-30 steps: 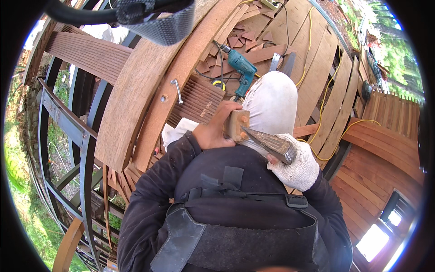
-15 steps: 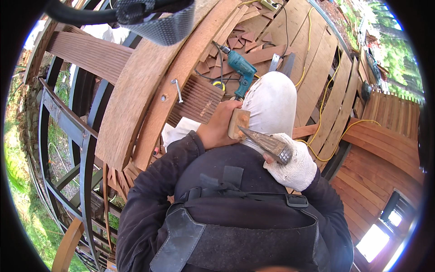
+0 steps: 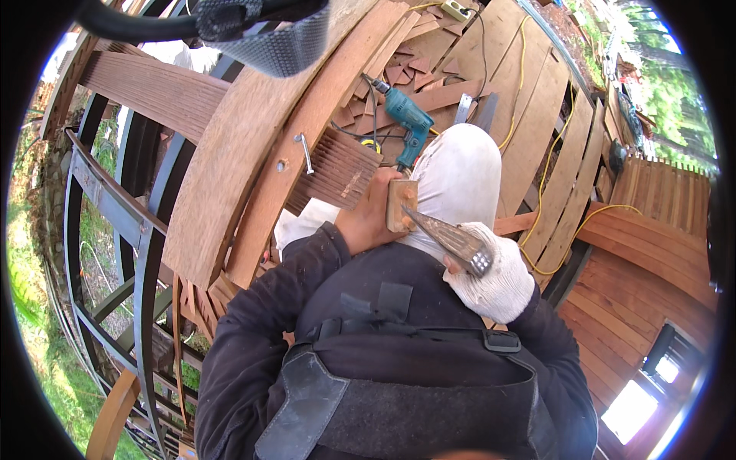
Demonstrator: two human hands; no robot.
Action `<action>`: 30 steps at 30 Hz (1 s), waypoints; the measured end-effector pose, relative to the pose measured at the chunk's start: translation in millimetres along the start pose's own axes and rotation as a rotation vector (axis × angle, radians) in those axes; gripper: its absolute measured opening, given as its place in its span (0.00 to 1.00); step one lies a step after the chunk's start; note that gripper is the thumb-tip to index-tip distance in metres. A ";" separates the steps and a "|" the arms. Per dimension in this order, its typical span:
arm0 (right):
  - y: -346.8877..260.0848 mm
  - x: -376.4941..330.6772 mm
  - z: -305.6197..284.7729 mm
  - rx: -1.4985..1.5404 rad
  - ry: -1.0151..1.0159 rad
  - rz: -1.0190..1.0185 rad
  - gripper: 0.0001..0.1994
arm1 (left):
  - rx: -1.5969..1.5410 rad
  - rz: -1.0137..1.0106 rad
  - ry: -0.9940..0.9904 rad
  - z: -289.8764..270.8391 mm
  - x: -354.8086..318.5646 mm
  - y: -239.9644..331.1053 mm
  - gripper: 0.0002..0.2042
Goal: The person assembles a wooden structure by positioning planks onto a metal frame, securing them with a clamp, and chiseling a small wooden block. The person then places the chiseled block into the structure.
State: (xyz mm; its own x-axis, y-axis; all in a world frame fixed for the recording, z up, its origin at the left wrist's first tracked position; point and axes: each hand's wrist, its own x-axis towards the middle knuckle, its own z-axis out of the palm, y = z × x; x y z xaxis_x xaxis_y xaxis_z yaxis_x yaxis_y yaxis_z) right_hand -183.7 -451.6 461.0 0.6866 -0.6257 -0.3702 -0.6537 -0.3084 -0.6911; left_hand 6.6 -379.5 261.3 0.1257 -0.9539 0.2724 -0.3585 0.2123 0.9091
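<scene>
My bare left hand [image 3: 365, 216] is closed around a small wooden block [image 3: 396, 218] beside my white-trousered knee [image 3: 464, 157]. Round marks or plugs show on the block's face. My right hand [image 3: 502, 285], in a white knit glove, grips a tapered, pointed metal tool [image 3: 452, 244]. The tool's broad end shows a dotted grid and lies by the glove; its narrow tip meets or nearly meets the block's right side. Any handle is hidden. Past the knee lies a teal power drill [image 3: 410, 116].
A long timber rail [image 3: 295, 142] curves along the left, with a bolt [image 3: 305, 153] standing in it. Dark metal framing [image 3: 149, 238] lies beyond. Wood offcuts [image 3: 414, 69] are heaped near the drill. A yellow cord [image 3: 541, 207] crosses the plank deck [image 3: 529, 115] to the right.
The wooden block has turned and dropped slightly in my left hand. My right hand with the pointed tool has shifted only a little.
</scene>
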 end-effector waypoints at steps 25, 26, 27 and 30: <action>3.0 2.9 1.2 -0.188 0.042 -0.136 0.18 | -0.191 -0.038 -0.331 -24.0 4.9 -6.3 0.53; 2.4 1.9 -1.6 -0.116 0.023 -0.081 0.18 | -0.187 -0.043 -0.357 -26.1 5.6 -4.9 0.54; 2.4 0.5 -3.4 -0.044 0.003 -0.027 0.18 | -0.204 -0.037 -0.363 -26.4 3.7 -5.2 0.53; -0.1 -1.7 -5.7 0.094 -0.014 0.033 0.19 | -0.245 -0.008 -0.361 -24.7 7.2 -5.8 0.52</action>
State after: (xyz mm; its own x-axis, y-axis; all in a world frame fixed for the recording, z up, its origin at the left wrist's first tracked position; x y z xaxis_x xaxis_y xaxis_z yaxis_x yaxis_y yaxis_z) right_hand -186.6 -454.6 465.2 0.6699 -0.6244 -0.4018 -0.6439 -0.2191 -0.7331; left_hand 32.5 -382.3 265.7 -0.2194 -0.9595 0.1770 -0.1229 0.2071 0.9706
